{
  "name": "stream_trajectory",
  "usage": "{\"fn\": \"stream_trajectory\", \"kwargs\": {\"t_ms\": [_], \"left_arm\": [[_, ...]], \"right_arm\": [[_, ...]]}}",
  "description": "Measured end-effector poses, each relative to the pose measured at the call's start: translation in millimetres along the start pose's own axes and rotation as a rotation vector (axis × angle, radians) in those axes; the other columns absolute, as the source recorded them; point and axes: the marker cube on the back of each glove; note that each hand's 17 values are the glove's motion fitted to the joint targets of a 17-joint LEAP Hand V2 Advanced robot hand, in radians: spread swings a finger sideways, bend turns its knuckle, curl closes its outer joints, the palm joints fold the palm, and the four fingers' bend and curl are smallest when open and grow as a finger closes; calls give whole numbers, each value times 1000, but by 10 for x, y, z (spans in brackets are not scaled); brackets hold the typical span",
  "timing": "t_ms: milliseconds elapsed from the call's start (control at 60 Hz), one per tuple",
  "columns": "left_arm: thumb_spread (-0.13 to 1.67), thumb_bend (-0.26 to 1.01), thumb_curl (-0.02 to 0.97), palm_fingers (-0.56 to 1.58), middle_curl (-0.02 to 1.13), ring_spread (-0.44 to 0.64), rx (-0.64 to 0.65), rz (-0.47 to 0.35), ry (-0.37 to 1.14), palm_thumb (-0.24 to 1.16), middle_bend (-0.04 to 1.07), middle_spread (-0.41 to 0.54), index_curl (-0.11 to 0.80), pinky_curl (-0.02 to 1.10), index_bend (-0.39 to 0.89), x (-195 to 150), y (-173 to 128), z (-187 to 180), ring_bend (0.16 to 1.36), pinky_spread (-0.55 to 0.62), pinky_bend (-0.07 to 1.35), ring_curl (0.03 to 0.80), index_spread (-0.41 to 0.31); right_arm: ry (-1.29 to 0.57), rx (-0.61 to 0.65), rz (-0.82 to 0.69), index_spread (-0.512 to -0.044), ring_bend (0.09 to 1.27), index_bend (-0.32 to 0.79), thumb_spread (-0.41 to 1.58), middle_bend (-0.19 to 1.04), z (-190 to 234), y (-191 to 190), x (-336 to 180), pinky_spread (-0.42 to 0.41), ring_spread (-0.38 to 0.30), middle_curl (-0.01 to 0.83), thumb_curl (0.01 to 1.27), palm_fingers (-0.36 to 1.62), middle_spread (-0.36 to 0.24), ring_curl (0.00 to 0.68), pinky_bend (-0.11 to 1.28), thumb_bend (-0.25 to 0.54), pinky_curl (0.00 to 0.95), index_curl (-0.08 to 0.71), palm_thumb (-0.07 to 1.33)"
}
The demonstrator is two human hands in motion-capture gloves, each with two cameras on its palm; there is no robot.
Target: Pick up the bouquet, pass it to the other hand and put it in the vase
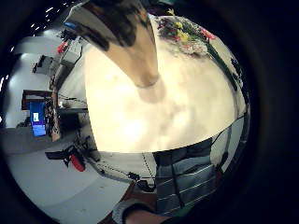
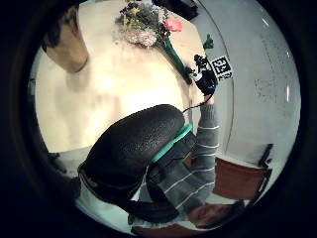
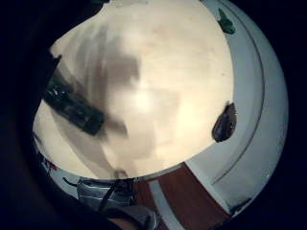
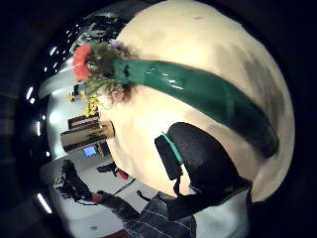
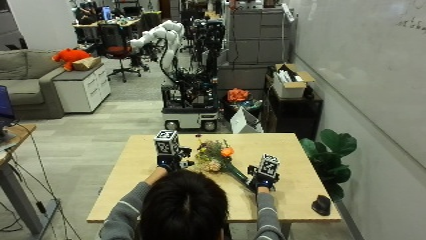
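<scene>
Meanwhile, gripping bouquet (image 5: 214, 156) stem on table (image 5: 286, 195) with right hand (image 5: 261, 178); left hand (image 5: 168, 161) fingers hidden, vase (image 2: 64, 44) near.

We wear a grey sweater (image 5: 128, 212) with thin pale stripes across both sleeves, ribbed at the cuffs. Black gloves cover our left hand (image 5: 169, 161) and right hand (image 5: 261, 179). Our hair (image 5: 184, 206) is dark and short.

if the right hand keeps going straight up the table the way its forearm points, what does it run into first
Nothing new: the right hand is already at the wrapped stem end of the bouquet lying on the table. Beyond it the tabletop looks free to the far edge, though depth is hard to judge.
</scene>
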Motion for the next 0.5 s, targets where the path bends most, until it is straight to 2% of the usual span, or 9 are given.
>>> {"fn": "stream_trajectory", "kwargs": {"t_ms": [33,67,117,150,233,300,367,433,500], "left_arm": [[912,-32,291,224,329,314,-109,96,100,-6,182,179,335,338,158,99,182,-73,461,399,226,275,-48],[913,-32,291,224,329,315,-121,143,138,-6,182,179,335,339,158,152,309,-177,461,399,226,275,-48],[913,-32,292,224,329,316,-31,94,74,-6,182,179,335,339,158,110,240,-171,461,399,226,275,-48],[914,-32,292,224,329,317,-19,69,50,-6,182,183,336,339,158,97,210,-147,460,399,225,275,-48],[914,-32,293,223,329,321,-132,143,115,-7,183,185,336,339,158,155,263,-91,461,399,225,275,-48],[915,-32,294,223,329,323,-46,62,-1,-7,183,186,336,340,158,47,133,-35,461,399,226,275,-48],[915,-32,294,223,329,329,-219,144,137,-7,183,187,336,340,158,185,372,-100,460,400,226,275,-48],[915,-32,295,223,329,332,-331,95,142,-7,183,187,337,340,158,196,524,-167,460,400,226,275,-48],[915,-32,295,222,330,334,-204,102,101,-7,183,190,337,341,159,145,405,-144,457,400,226,274,-48]], "right_arm": [[3,-9,-1,-323,409,152,1141,249,69,-10,23,185,14,363,269,100,-19,307,473,-20,362,196,436],[8,-1,-3,-323,400,151,1140,245,128,-36,43,186,14,361,270,98,-20,304,467,-20,359,201,436],[12,-26,-14,-331,352,181,1129,228,225,-35,61,192,22,358,270,36,-28,293,433,-23,352,223,433],[13,-51,-27,-333,341,175,1125,218,287,-25,65,194,24,355,270,29,-30,287,421,-24,349,229,430],[18,-56,-7,-344,308,174,1114,202,401,-62,102,198,27,349,273,16,-39,274,395,-22,337,244,432],[-36,-46,27,-351,289,180,1103,180,442,-88,127,199,29,341,276,0,-44,267,376,-22,332,256,439],[-95,-36,12,-389,228,260,1126,165,454,-116,113,201,38,331,284,-41,-67,252,304,3,314,291,485],[-109,-62,2,-423,178,328,1169,155,444,-76,86,203,33,316,292,-40,-89,237,244,30,302,319,560],[-106,-41,7,-430,170,397,1213,147,405,-61,48,204,32,301,304,-10,-103,226,206,66,294,348,647]]}}
